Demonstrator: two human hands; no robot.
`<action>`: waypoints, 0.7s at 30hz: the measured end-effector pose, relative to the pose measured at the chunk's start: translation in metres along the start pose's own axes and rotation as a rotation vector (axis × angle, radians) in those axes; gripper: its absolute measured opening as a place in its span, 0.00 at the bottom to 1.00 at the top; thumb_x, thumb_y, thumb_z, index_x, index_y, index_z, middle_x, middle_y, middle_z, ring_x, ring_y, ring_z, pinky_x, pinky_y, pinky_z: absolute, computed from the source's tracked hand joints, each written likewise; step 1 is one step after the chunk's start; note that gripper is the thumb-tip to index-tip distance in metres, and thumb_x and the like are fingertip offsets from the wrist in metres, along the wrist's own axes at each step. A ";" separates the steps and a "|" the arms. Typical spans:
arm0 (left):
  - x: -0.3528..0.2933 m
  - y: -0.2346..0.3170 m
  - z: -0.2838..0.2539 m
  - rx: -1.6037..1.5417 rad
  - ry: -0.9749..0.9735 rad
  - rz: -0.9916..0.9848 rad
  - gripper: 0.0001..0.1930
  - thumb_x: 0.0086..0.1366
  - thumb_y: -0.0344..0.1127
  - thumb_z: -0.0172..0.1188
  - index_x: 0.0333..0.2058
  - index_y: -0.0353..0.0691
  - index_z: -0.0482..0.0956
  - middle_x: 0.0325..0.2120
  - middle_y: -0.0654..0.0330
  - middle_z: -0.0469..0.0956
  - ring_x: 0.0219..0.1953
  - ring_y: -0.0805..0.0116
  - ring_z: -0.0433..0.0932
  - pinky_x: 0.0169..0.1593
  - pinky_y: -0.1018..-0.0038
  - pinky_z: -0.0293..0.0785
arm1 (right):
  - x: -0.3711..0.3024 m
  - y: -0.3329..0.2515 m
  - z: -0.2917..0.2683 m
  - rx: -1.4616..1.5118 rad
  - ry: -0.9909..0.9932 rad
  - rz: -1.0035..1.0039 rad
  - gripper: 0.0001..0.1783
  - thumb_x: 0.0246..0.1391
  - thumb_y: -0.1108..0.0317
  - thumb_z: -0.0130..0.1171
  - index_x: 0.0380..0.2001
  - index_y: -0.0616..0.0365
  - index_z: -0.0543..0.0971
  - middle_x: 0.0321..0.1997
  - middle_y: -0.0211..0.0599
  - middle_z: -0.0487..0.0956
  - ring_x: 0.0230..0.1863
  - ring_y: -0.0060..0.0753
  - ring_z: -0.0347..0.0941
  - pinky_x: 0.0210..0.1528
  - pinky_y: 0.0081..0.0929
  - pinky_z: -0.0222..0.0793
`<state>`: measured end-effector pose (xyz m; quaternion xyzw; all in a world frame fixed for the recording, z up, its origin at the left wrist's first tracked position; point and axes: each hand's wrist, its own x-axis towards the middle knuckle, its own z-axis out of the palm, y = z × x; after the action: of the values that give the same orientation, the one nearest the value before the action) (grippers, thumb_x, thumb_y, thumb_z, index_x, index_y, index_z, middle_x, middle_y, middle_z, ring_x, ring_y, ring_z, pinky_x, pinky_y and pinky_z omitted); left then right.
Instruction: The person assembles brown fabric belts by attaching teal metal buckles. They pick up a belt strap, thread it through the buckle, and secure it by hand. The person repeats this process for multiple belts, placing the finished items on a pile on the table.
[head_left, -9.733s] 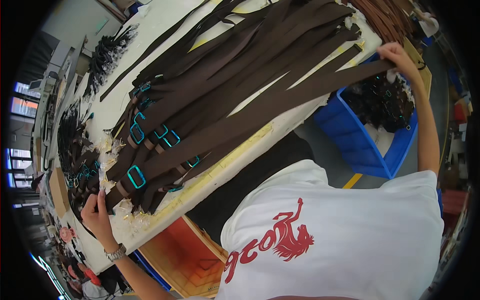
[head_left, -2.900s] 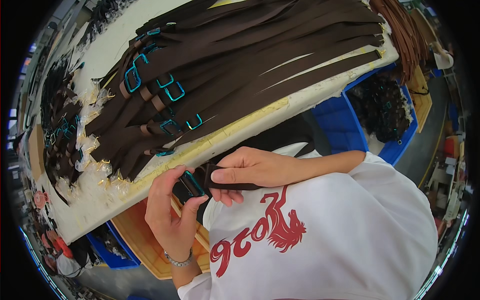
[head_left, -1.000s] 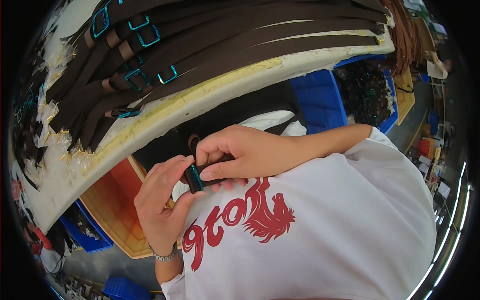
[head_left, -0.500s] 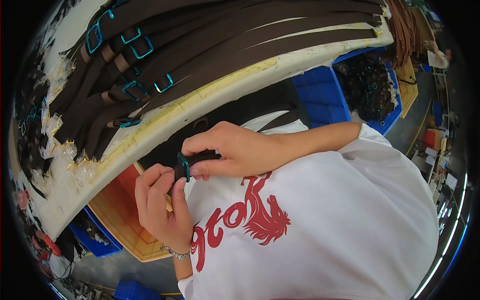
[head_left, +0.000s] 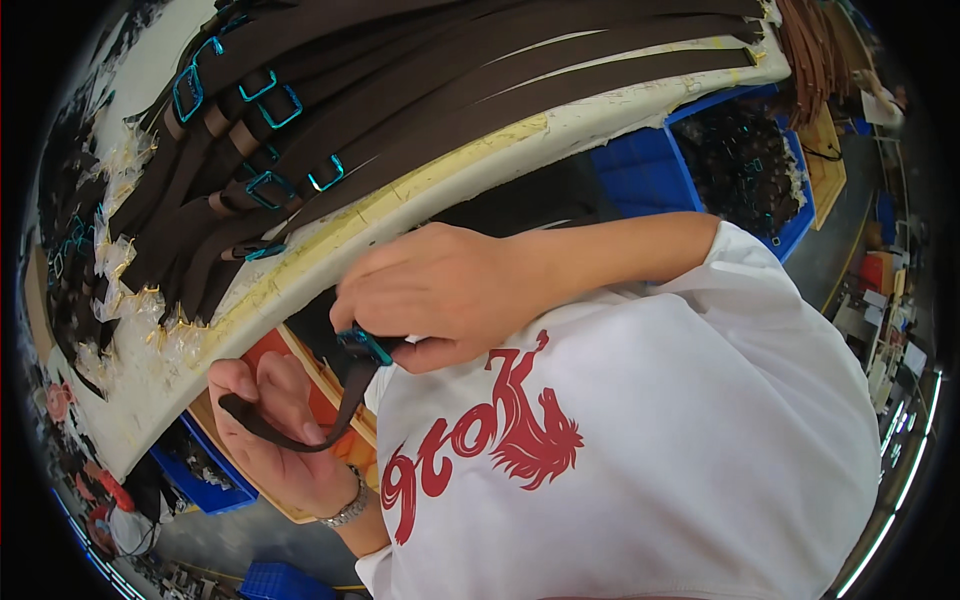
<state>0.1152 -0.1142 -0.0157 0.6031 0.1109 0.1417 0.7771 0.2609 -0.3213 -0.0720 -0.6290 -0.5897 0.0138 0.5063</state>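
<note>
Head view, centre: your right hand point(head_left: 440, 295) pinches the buckle point(head_left: 365, 345), left hand point(head_left: 275, 425) holds the strap point(head_left: 300, 425); keep strap flat, untwisted.

No labels, signs or screens — clear plastic wrappers point(head_left: 120, 300), crumpled, table's left edge

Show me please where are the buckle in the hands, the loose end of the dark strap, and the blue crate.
buckle point(head_left: 366, 345), head view, on its teal frame under the right hand's fingers.
dark strap point(head_left: 262, 428), head view, on the loop lying across the left hand's palm.
blue crate point(head_left: 640, 172), head view, on its near side wall.
</note>
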 end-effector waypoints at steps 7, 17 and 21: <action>-0.006 -0.001 -0.009 0.055 -0.082 0.028 0.19 0.70 0.46 0.71 0.41 0.38 0.75 0.18 0.62 0.76 0.45 0.61 0.75 0.57 0.65 0.69 | -0.003 0.004 0.012 -0.008 -0.033 0.089 0.20 0.53 0.67 0.72 0.46 0.58 0.75 0.31 0.40 0.80 0.33 0.50 0.80 0.31 0.46 0.73; -0.002 0.041 -0.005 1.145 -0.324 0.324 0.08 0.54 0.21 0.71 0.33 0.31 0.84 0.26 0.61 0.79 0.30 0.68 0.68 0.37 0.78 0.74 | 0.022 -0.012 -0.034 0.414 -0.521 0.517 0.23 0.51 0.63 0.71 0.48 0.61 0.79 0.40 0.46 0.81 0.49 0.41 0.79 0.49 0.45 0.75; -0.009 0.032 -0.010 0.846 -0.276 -0.079 0.05 0.63 0.19 0.66 0.38 0.30 0.84 0.27 0.59 0.82 0.24 0.75 0.75 0.27 0.79 0.68 | 0.040 -0.018 -0.048 0.621 -0.864 0.768 0.17 0.58 0.67 0.69 0.49 0.62 0.80 0.31 0.37 0.84 0.34 0.34 0.85 0.45 0.35 0.78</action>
<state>0.1004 -0.1009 0.0128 0.8765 0.0772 -0.0276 0.4744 0.2897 -0.3242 -0.0136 -0.5574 -0.4419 0.6146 0.3411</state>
